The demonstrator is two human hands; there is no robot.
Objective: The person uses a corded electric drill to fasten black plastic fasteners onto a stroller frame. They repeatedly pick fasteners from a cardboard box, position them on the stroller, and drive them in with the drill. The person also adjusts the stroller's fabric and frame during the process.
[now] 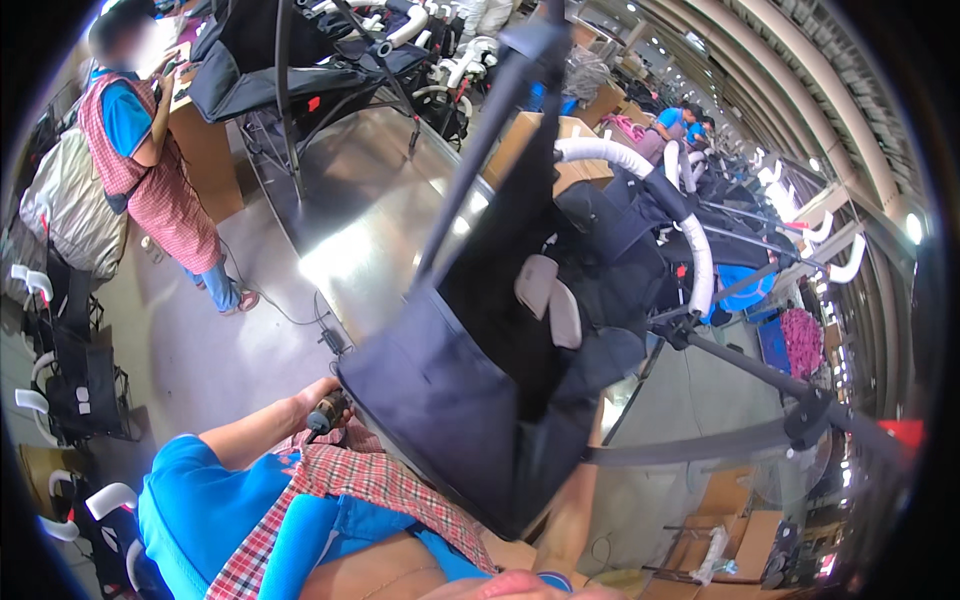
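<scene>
A dark navy stroller (470, 390) is tipped up on the shiny steel table (360, 230), its fabric seat facing me. Its white padded bar (690, 240) and black frame tubes (760, 370) stick out to the right. My left hand (318, 408) is at the seat's lower left corner, closed around a small brown and black hand tool (330, 412). My right forearm (568, 515) rises from below and goes behind the seat fabric, which hides the hand. My blue shirt and plaid apron (370, 480) fill the lower edge.
A co-worker in a blue shirt and plaid apron (150, 170) stands at the upper left by a cardboard box (205, 150). More strollers (300, 70) lie on the table's far end. Folded strollers (80, 370) stand at left, other workers (680, 125) and boxes (740, 520) at right.
</scene>
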